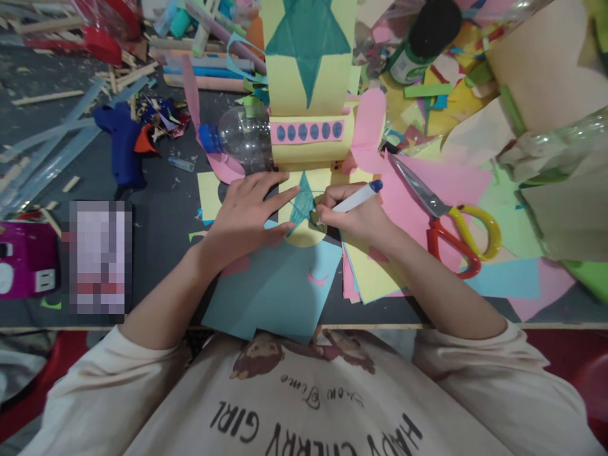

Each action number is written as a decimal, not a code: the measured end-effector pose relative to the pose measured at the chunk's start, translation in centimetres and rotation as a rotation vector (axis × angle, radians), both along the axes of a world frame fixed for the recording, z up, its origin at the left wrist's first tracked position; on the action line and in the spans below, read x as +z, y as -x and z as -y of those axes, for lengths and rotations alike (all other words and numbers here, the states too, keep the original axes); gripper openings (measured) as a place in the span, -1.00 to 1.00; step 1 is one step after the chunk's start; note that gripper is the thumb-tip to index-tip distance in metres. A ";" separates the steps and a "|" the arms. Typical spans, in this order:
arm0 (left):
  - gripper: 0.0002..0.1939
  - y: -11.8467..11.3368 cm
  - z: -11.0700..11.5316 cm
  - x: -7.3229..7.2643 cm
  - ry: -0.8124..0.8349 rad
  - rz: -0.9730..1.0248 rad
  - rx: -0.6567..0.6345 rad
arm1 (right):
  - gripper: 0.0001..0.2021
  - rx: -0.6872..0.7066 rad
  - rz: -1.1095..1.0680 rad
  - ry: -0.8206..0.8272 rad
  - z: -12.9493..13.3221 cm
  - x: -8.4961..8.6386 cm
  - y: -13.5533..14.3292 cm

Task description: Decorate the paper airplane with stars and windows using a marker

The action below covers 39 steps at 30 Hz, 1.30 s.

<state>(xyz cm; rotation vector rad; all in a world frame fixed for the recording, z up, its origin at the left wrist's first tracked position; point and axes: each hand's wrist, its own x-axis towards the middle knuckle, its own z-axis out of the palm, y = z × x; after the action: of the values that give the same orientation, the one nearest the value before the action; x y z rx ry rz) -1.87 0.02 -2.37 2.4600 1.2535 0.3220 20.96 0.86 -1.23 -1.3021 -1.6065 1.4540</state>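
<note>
My right hand (349, 209) is closed round a white marker (354, 199) with a blue end, its tip low over a partly coloured teal star (300, 204). The star is on a yellow paper wing (304, 239) with a rounded end. Fingers spread, my left hand (251, 209) lies flat beside the star and presses the paper. The wing joins a plastic bottle (244, 136) with a blue cap, wrapped in yellow paper with a pink strip of blue ovals (308, 131). On the opposite wing is a filled green star (308, 38). Pink paper pieces stick out at both bottle ends.
Scissors (434, 206) with red and yellow handles lie right of my right hand on pink paper (418, 190). A blue glue gun (124, 145) is at left, above a pixelated rectangle (97, 256). Blue paper (275, 285) lies in front; a green bottle (422, 44) stands behind.
</note>
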 end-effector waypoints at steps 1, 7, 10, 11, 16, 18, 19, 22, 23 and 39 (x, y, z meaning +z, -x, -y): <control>-0.44 0.0 0.0 0.0 -0.001 0.001 -0.002 | -0.69 -0.005 -0.009 0.003 -0.1 0.0 0.0; -0.42 0.1 0.0 0.0 -0.007 0.003 -0.011 | -0.70 -0.118 -0.008 -0.033 -0.3 -0.2 0.0; -0.43 0.0 0.0 0.0 -0.003 0.004 -0.010 | -0.69 -0.119 -0.002 -0.036 -0.1 -0.5 0.1; -0.43 0.0 0.0 0.0 -0.002 0.004 -0.008 | -0.69 -0.119 0.005 -0.044 0.0 -0.5 0.2; -0.43 0.0 0.0 0.0 -0.019 0.001 -0.011 | -0.67 -0.097 0.030 -0.105 0.3 -0.6 0.2; -0.44 0.0 0.0 -0.1 -0.022 0.001 -0.011 | -0.66 -0.066 0.022 -0.091 0.4 -0.4 0.1; -0.44 0.0 0.0 -0.1 -0.020 0.001 -0.010 | -0.65 -0.049 0.019 -0.075 0.4 -0.4 0.1; -0.45 0.0 0.0 -0.1 -0.013 0.006 -0.003 | -0.63 0.000 0.012 -0.029 0.2 -0.3 0.0; -0.45 0.0 0.0 -0.1 -0.013 0.006 -0.004 | -0.64 0.005 0.001 -0.023 0.2 -0.3 -0.1; -0.42 0.1 0.0 -0.1 -0.021 -0.002 -0.010 | -0.69 -0.141 -0.005 -0.065 0.1 -0.7 0.1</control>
<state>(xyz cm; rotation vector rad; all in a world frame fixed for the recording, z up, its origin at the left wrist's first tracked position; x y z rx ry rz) -1.98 0.01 -2.52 2.4843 1.2445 0.3313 20.82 0.78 -1.90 -1.3451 -1.5139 1.3079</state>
